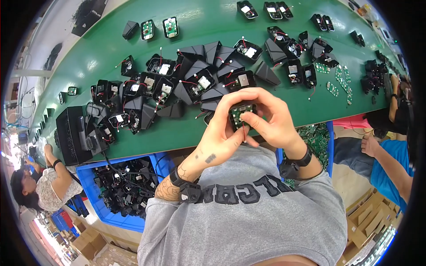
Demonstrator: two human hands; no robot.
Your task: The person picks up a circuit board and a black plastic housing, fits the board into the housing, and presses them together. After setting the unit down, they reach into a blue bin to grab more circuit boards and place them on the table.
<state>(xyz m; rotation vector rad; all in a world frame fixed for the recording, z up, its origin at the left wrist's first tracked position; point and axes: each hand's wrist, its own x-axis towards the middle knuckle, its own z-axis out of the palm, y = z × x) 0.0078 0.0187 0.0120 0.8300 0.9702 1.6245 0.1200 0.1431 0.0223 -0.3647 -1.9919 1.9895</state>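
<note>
Near the table's front edge, both my hands hold a small black plastic housing with a green circuit board point(236, 114) in it. My left hand point(222, 133) curls around its left side, the thumb by a short red wire point(244, 132). My right hand point(274, 122) closes on the other side, its thumb pressed on the board. The fingers hide most of the housing. Just beyond my hands lies a spread of black housings point(200, 83), several open with red wires and pale blocks inside. Each wrist wears a black strap with a small device.
Loose green circuit boards point(341, 79) lie on the green table point(177, 133) to the right. A blue bin point(95, 195) of black parts stands at the lower left, another bin point(330, 150) of green boards at right. A black box point(71, 133) sits at left. People work on both sides.
</note>
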